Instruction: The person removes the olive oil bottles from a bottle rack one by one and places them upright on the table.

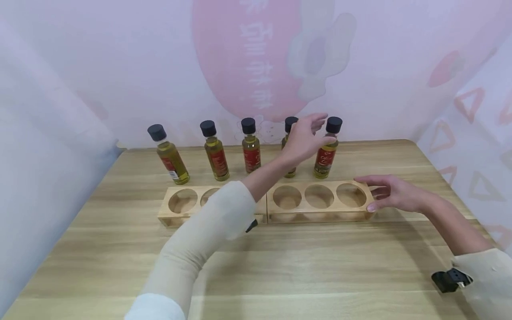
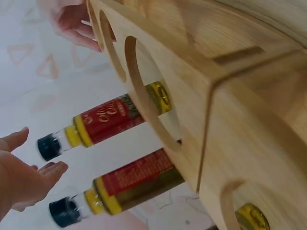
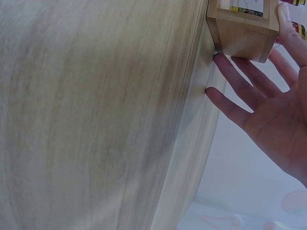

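Observation:
Several olive oil bottles with black caps and red labels stand in a row behind two wooden bottle racks. My left hand (image 1: 304, 138) reaches across, fingers extended, beside the rightmost bottle (image 1: 326, 153). It partly covers the bottle to its left (image 1: 290, 171). In the left wrist view a gap shows between my fingers and the bottle cap (image 2: 48, 147). My right hand (image 1: 400, 194) touches the right-hand rack (image 1: 302, 209) at its right end, thumb at the front corner and index finger at the back. The right wrist view shows the other fingers spread near its end face (image 3: 244, 40).
The left-hand rack (image 1: 165, 209) abuts the right one, partly hidden by my left sleeve (image 1: 208, 222). Three more bottles, the leftmost one (image 1: 172, 162) among them, stand further left. The wood-grain table (image 1: 312, 271) meets a printed wall covering (image 1: 160, 66) behind.

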`<state>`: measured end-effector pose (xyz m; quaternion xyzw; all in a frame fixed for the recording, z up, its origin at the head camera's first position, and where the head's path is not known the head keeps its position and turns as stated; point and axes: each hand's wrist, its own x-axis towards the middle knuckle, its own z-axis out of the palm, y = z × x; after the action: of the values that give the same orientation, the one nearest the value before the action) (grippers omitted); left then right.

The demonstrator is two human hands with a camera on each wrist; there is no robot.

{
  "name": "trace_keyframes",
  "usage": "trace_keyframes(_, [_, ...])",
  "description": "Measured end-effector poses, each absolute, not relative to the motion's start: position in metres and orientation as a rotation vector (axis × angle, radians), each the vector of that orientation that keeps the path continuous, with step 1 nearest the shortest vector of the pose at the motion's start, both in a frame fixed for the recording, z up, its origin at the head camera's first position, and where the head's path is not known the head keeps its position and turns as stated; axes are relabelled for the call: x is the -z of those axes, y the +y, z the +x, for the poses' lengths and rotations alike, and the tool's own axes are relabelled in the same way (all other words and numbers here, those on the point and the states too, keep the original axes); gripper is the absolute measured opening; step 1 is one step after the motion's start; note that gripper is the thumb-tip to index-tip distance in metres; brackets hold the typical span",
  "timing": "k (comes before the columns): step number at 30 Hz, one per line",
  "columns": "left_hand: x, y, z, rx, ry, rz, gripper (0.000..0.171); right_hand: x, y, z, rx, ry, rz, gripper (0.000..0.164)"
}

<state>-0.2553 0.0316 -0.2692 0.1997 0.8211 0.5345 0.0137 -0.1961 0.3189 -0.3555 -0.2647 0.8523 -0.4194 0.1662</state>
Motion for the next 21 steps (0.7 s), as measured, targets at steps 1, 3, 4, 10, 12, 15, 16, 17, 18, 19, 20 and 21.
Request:
trace_keyframes(1, [0.268, 0.027, -0.253, -1.659, 2.548, 0.634, 0.064, 0.355, 0.319, -0.196, 1.193, 2.427, -0.755, 0.074])
trace_keyframes(3, [0.264, 0.017, -0.247, -1.649, 2.532, 0.649, 0.061, 0.355, 0.319, -0.197, 1.190, 2.430, -0.753, 0.075])
trace_keyframes(4, [0.263, 0.012, -0.244, -1.662, 2.507, 0.659, 0.059, 0.355, 0.320, -0.197, 1.184, 2.438, -0.752, 0.075])
trace_keyframes(10, [0.263, -0.024, -0.217, -1.592, 2.396, 0.740, 0.050, 0.355, 0.323, -0.196, 1.177, 2.453, -0.753, 0.075])
trace_keyframes(12, [0.266, -0.038, -0.208, -1.542, 2.390, 0.770, 0.047, 0.355, 0.324, -0.195, 1.183, 2.455, -0.749, 0.075])
trace_keyframes(15, [0.272, -0.059, -0.195, -1.496, 2.397, 0.790, 0.042, 0.355, 0.325, -0.194, 1.189, 2.458, -0.737, 0.075])
trace_keyframes(16, [0.274, -0.067, -0.192, -1.479, 2.405, 0.787, 0.041, 0.355, 0.325, -0.194, 1.190, 2.457, -0.741, 0.075])
trace_keyframes(17, [0.277, -0.074, -0.190, -1.471, 2.409, 0.781, 0.040, 0.355, 0.325, -0.194, 1.190, 2.454, -0.742, 0.074])
trace_keyframes(18, [0.280, -0.082, -0.187, -1.462, 2.415, 0.770, 0.039, 0.355, 0.325, -0.194, 1.188, 2.454, -0.745, 0.074])
trace_keyframes(19, [0.282, -0.089, -0.185, -1.448, 2.428, 0.760, 0.039, 0.355, 0.325, -0.194, 1.187, 2.454, -0.746, 0.074])
trace_keyframes(20, [0.286, -0.097, -0.184, -1.437, 2.440, 0.754, 0.038, 0.354, 0.325, -0.194, 1.189, 2.453, -0.747, 0.074])
trace_keyframes(21, [0.288, -0.104, -0.182, -1.428, 2.451, 0.745, 0.038, 0.355, 0.325, -0.194, 1.187, 2.455, -0.753, 0.074])
